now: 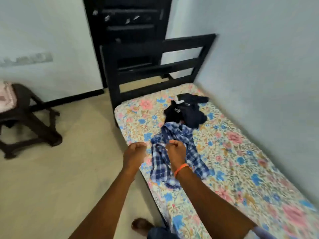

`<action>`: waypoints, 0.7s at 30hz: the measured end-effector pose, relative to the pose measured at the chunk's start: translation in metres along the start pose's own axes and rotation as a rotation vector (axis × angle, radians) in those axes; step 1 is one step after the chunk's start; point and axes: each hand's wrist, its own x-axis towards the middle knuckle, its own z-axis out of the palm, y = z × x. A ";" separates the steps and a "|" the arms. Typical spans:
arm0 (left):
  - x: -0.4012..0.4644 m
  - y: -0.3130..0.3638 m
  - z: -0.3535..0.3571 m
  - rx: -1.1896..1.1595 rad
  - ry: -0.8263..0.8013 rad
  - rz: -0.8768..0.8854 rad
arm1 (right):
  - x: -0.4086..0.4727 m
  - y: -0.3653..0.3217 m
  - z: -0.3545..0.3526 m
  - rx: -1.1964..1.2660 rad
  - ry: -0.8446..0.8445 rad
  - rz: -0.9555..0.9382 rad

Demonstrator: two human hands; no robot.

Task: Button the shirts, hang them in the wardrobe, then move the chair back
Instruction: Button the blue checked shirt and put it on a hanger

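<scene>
Both hands [156,152] over checked shirt [174,152] at mattress edge [146,178].

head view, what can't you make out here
- Plaid shirt: buttons, blurred and crumpled.
- Right hand: grip on the shirt unclear, fingers curled away from the camera.
- Left hand: whether it holds anything, blurred.
- Dark clothes: how many, bunched together.
- Chair: cut off by the left edge.

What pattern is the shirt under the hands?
Blue and white check shirt, clearest in the head view.
</scene>
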 end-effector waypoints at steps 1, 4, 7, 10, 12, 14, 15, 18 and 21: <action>-0.012 0.015 0.005 0.027 -0.025 0.027 | -0.012 -0.010 -0.017 0.038 0.037 0.017; -0.045 0.040 0.021 0.084 -0.121 0.087 | -0.050 -0.027 -0.062 0.166 0.105 0.013; -0.084 0.046 0.048 0.192 -0.304 0.121 | -0.091 -0.024 -0.110 0.260 0.224 0.024; -0.137 0.042 0.080 0.274 -0.510 0.148 | -0.143 -0.003 -0.161 0.379 0.381 0.053; -0.176 0.037 0.102 0.295 -0.624 0.151 | -0.181 0.019 -0.195 0.454 0.497 0.077; -0.224 0.024 0.130 0.311 -0.757 0.112 | -0.232 0.042 -0.237 0.543 0.664 0.095; -0.245 0.016 0.142 0.321 -0.810 0.102 | -0.256 0.052 -0.254 0.570 0.734 0.110; -0.337 -0.021 0.175 0.404 -1.048 0.097 | -0.345 0.099 -0.311 0.654 1.019 0.132; -0.434 -0.059 0.186 0.469 -1.273 0.090 | -0.434 0.142 -0.350 0.746 1.265 0.141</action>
